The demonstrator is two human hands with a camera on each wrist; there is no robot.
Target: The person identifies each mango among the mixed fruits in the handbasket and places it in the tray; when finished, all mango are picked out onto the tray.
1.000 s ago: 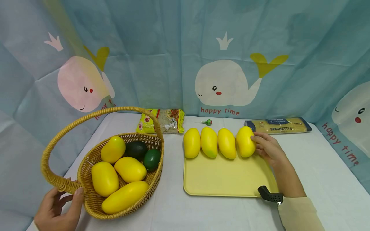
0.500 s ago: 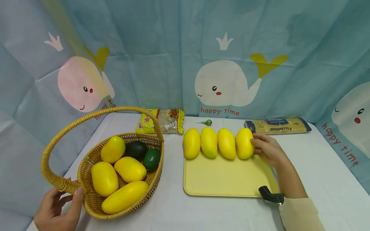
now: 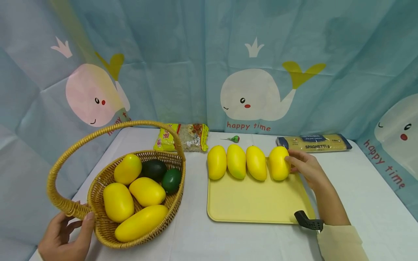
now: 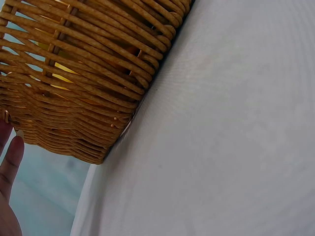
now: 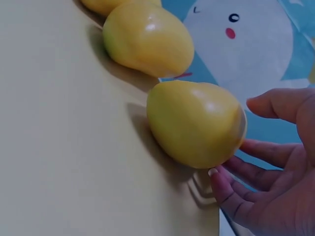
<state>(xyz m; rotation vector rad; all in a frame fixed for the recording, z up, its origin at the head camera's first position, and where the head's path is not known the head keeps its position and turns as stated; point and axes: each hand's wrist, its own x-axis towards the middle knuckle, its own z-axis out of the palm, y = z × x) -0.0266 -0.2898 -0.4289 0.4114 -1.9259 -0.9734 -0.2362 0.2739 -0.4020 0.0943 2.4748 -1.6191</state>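
At the left in the head view, my left hand (image 3: 66,232) holds the wicker basket (image 3: 177,203) where handle meets rim, thumb in front. Several yellow mangoes (image 3: 118,202) and two dark green avocado-like fruits (image 3: 171,180) lie inside. To the right, several mangoes stand in a row along the far side of a yellow tray (image 3: 254,203). My right hand (image 3: 308,168) is beside the rightmost mango (image 3: 279,163), fingers at its right side. In the right wrist view, that mango (image 5: 194,125) sits among loosely spread fingers (image 5: 275,104), the topmost apart from it.
Behind stand a yellow noodle bag (image 3: 186,137), a small green and red pointed item (image 3: 233,138) and a spaghetti pack (image 3: 315,142). A whale-print curtain (image 3: 183,72) borders the white table (image 3: 192,235). A black bracket (image 3: 308,222) sits at my right wrist.
The rightmost mango shifts slightly left and nearer, then slightly right, widening the gap to its neighbour. My right hand moves a little nearer and right. My left hand and the basket stay put.
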